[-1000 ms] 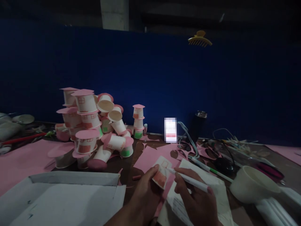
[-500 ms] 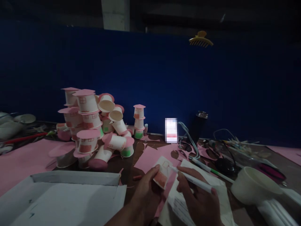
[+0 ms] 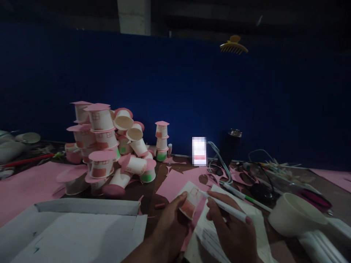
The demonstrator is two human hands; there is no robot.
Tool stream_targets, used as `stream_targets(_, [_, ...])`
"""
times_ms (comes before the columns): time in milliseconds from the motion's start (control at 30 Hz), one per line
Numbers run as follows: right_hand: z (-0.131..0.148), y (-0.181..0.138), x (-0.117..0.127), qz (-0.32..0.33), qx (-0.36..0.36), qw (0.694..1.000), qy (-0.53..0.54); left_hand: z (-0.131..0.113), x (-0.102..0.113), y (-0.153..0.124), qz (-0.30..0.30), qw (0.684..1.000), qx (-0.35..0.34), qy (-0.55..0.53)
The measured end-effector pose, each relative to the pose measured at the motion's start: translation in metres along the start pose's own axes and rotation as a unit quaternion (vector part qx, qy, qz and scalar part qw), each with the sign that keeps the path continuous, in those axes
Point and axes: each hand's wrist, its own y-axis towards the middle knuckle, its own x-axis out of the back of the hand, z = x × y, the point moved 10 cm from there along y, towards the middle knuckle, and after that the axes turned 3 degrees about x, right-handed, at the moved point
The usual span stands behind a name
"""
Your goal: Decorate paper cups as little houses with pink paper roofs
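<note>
My left hand (image 3: 171, 223) grips a small white paper cup (image 3: 189, 200) with a red-brown patch and a small window outline on its side. The cup is tilted, and the thumb presses on its near wall. In my right hand (image 3: 233, 226) is a white marker pen (image 3: 227, 207) with a reddish end cap. Its tip is at the cup's side, close to the window outline; whether it touches I cannot tell. Beneath both hands lie a printed white sheet (image 3: 257, 223) and pink paper (image 3: 171, 184). A red marker cap (image 3: 159, 206) rests left of the cup.
Paper cups with pink lids (image 3: 100, 118) are piled at left, beside a three-cup stack (image 3: 161, 142). A white box lid (image 3: 87, 233) lies front left. At right are a tape roll (image 3: 296, 215), a green-banded pen (image 3: 246, 198), a dark bottle (image 3: 231, 148) and a lit phone (image 3: 199, 151).
The marker's tip has shifted very slightly by the cup's window outline. Both hands keep their hold, and the view has moved a touch.
</note>
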Motion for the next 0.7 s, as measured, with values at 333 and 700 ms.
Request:
stream_targets(333, [0.0053,0.0006,-0.0057,0.025,-0.005,1.0,0.006,-0.0014,0.0074,0.0004,-0.027,1.0,-0.003,0.001])
stream_targets(700, [0.0068,0.0007,-0.0082,0.032,0.009,0.999,-0.013,0.0007,0.0059,0.0014,-0.005,1.0,0.003,-0.01])
